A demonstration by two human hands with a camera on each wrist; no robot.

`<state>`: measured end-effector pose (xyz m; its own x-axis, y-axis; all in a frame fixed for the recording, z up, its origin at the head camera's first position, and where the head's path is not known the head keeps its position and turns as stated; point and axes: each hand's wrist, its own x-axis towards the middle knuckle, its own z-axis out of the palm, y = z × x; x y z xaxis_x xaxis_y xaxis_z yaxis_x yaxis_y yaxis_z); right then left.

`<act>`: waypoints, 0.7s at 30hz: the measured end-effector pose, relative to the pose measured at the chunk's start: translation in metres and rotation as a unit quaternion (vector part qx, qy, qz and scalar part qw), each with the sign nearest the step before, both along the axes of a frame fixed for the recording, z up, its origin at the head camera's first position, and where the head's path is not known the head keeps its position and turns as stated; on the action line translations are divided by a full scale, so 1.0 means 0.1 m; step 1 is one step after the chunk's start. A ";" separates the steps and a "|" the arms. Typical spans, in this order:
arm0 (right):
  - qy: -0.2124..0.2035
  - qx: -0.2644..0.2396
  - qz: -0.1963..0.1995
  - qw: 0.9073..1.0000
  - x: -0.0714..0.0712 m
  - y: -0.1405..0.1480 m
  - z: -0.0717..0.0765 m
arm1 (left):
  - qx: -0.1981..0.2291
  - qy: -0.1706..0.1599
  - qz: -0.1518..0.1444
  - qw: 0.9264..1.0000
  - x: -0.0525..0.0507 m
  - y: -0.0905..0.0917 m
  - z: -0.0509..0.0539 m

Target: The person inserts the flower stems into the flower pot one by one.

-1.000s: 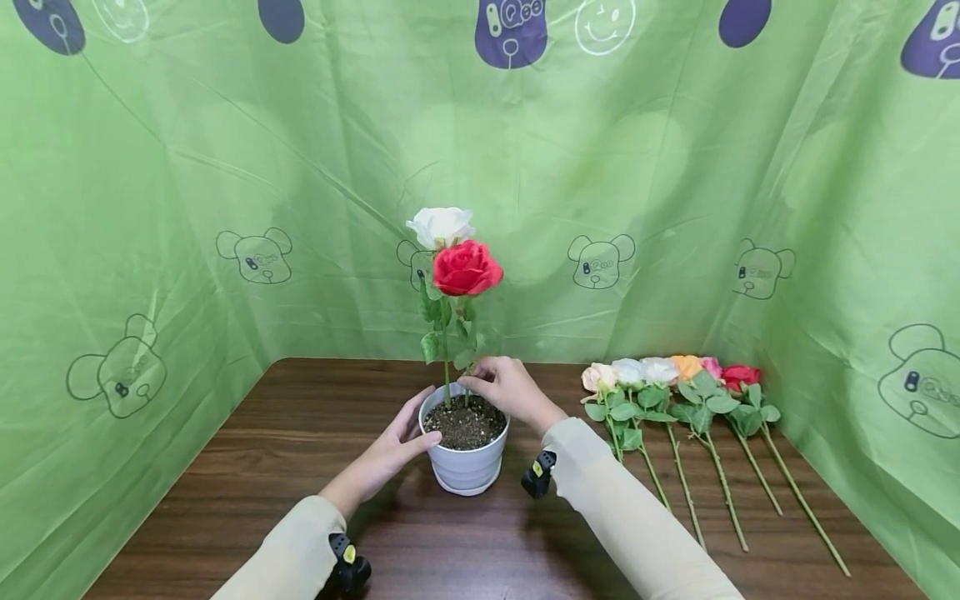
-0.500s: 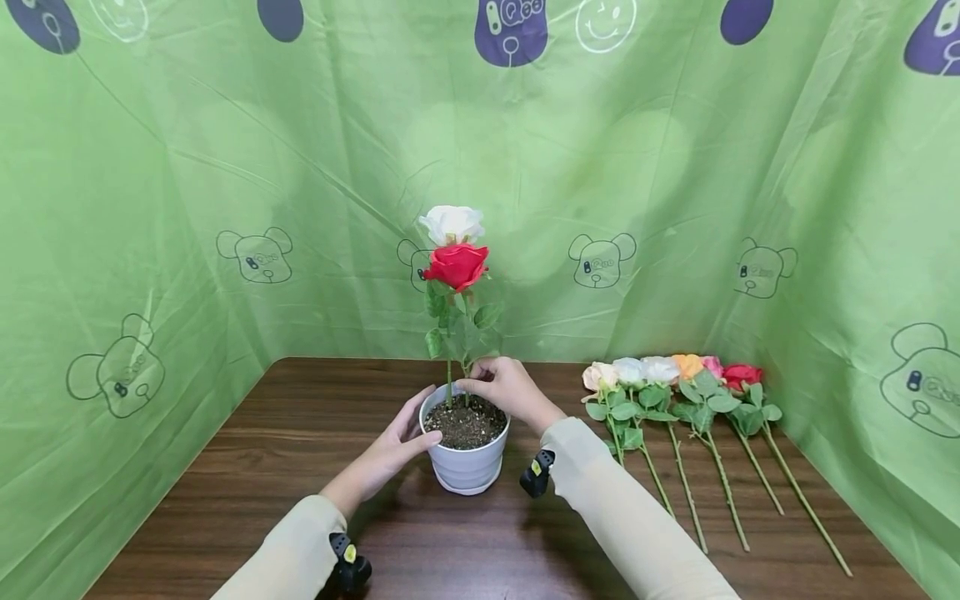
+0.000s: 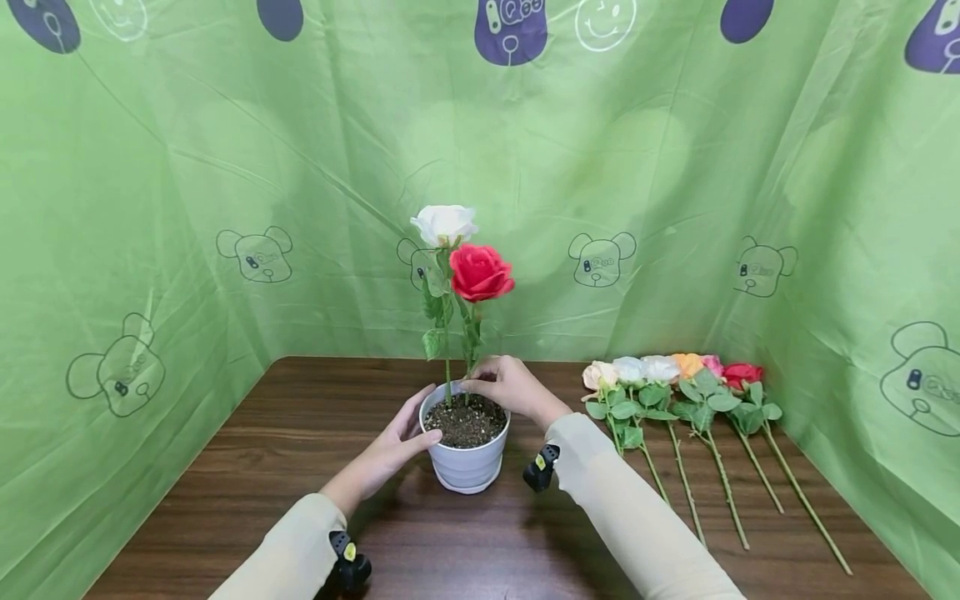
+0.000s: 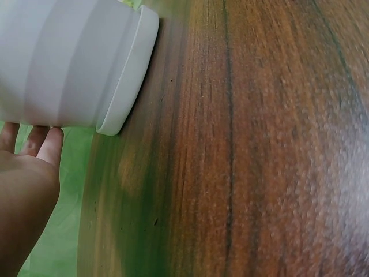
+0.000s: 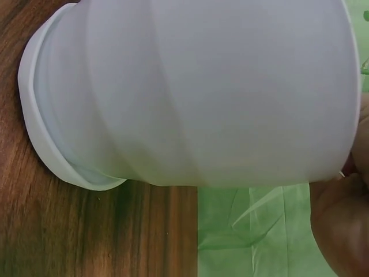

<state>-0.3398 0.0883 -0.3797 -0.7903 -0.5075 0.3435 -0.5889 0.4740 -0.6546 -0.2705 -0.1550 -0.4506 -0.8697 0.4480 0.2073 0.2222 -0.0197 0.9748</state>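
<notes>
A white flower pot (image 3: 467, 467) filled with dark soil (image 3: 459, 427) stands on a matching saucer. My left hand (image 3: 386, 454) holds its left side, thumb at the front rim; in the left wrist view several fingertips touch the wall of the pot (image 4: 57, 69). Upright in the soil are a white rose (image 3: 444, 223) and, in front and to its right, a red rose (image 3: 482, 272). Over the back right of the rim, my right hand (image 3: 517, 392) pinches the red rose's stem low down. In the right wrist view the pot (image 5: 202, 92) hides most of that hand (image 5: 340, 228).
Several loose roses lie side by side on the right of the brown wooden table (image 3: 262, 450), including a peach rose (image 3: 600, 376), an orange rose (image 3: 687, 365) and another red rose (image 3: 742, 375). A green curtain (image 3: 525, 158) closes off the back and sides.
The red rose's head swung left, then back to the right, and now leans further right than before. The white rose's head shifted right and back. Both hands stay nearly in place.
</notes>
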 end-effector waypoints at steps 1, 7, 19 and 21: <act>-0.003 0.006 -0.001 1.000 0.00 0.00 0.00 | -0.001 0.001 0.000 1.000 0.00 0.00 0.00; -0.004 0.027 -0.009 1.000 -0.01 -0.01 0.00 | -0.004 0.000 0.000 1.000 -0.01 0.00 -0.01; -0.011 0.020 -0.032 0.999 -0.02 -0.04 -0.01 | 0.001 0.002 0.000 1.000 -0.01 0.00 -0.02; -0.015 0.018 -0.036 0.999 -0.02 -0.05 -0.02 | 0.001 0.001 0.002 1.000 -0.01 0.00 -0.02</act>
